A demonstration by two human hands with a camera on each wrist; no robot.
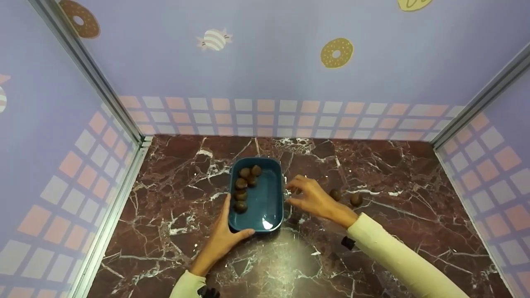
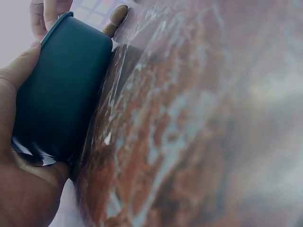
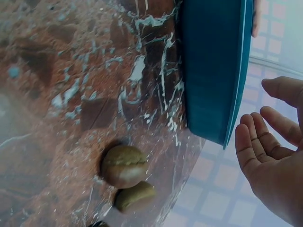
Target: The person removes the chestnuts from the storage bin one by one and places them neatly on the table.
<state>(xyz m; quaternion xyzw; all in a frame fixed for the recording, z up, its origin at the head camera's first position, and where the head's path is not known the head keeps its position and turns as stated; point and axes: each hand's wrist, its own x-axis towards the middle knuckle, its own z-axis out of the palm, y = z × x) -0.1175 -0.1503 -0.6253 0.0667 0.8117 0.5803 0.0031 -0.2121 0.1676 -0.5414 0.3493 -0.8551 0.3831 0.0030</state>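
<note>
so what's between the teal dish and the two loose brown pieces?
In the head view, the right hand; the right wrist view shows bare tabletop there.

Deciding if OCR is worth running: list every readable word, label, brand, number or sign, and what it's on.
None: no readable text on the dish, brown balls, table or wall.
Wall prints: pictures and squares only.
Black wrist gear: too small to tell.
</note>
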